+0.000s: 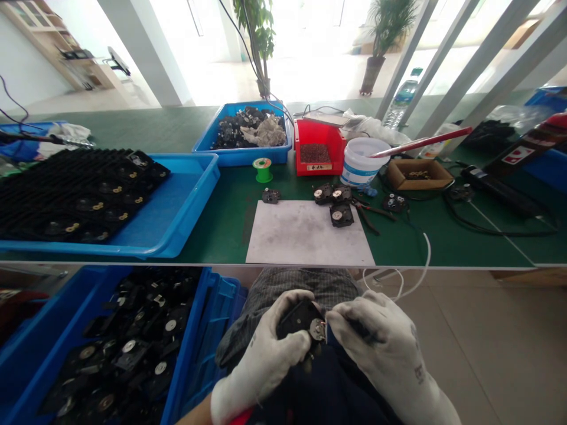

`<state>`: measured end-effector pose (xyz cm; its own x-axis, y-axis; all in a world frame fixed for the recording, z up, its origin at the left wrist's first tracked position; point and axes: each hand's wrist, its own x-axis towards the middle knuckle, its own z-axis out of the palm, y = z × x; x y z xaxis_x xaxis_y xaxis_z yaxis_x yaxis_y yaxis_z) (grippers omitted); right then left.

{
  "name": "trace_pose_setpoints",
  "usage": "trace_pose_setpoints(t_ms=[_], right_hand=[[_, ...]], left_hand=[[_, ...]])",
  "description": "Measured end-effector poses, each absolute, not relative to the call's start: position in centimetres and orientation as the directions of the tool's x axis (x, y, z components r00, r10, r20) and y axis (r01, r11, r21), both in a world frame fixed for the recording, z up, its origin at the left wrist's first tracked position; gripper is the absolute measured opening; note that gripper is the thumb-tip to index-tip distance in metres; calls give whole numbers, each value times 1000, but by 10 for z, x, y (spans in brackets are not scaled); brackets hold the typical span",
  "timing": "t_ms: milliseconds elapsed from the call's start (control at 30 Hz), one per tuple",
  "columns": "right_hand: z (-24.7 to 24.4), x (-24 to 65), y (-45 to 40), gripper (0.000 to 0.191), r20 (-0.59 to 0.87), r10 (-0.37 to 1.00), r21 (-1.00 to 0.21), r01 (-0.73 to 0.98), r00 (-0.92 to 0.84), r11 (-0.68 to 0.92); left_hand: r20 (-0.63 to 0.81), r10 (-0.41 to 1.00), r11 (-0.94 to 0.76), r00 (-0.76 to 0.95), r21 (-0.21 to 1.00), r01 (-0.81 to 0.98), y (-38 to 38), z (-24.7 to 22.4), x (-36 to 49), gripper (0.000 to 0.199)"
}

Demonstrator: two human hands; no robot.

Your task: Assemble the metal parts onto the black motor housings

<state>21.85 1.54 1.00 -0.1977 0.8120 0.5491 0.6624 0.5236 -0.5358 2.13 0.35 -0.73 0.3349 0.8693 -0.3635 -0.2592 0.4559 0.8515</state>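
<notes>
Over the lap, below the table's front edge, my left hand (277, 348) in a white glove grips a black mechanism (297, 319) with a round silver disc (317, 330) on it. My right hand (376, 336), also gloved, is at the mechanism's right side, its fingers curled and pinched together beside the disc. Whatever those fingers hold is too small or hidden to name. On the table, beyond the hands, lies a white sheet (305, 236). Black mechanisms (341, 215) with silver discs stand at its back right, and a smaller black part (271, 195) at its back left.
Left on the table is a blue tray (195, 195) of black panels; below it, a blue crate (177, 366) of mechanisms. Farther back are a blue bin (266, 155), green spool (263, 171), red bin (319, 130), white bucket (364, 156), pliers (370, 215) and cardboard box (419, 180).
</notes>
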Motion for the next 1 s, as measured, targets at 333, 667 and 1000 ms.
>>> trace_pose_setpoints(t_ms=[333, 667, 1000], right_hand=[[13, 215, 18, 22, 558, 806, -520, 672, -200, 527], [13, 215, 16, 23, 538, 818, -529, 674, -204, 516], [12, 217, 14, 19, 512, 835, -565, 654, -201, 504]], left_hand=[[-392, 866, 470, 312, 851, -235, 4, 1, 23, 55], [-371, 878, 435, 302, 882, -183, 4, -1, 21, 50], [-332, 898, 372, 289, 923, -96, 5, -1, 17, 49]])
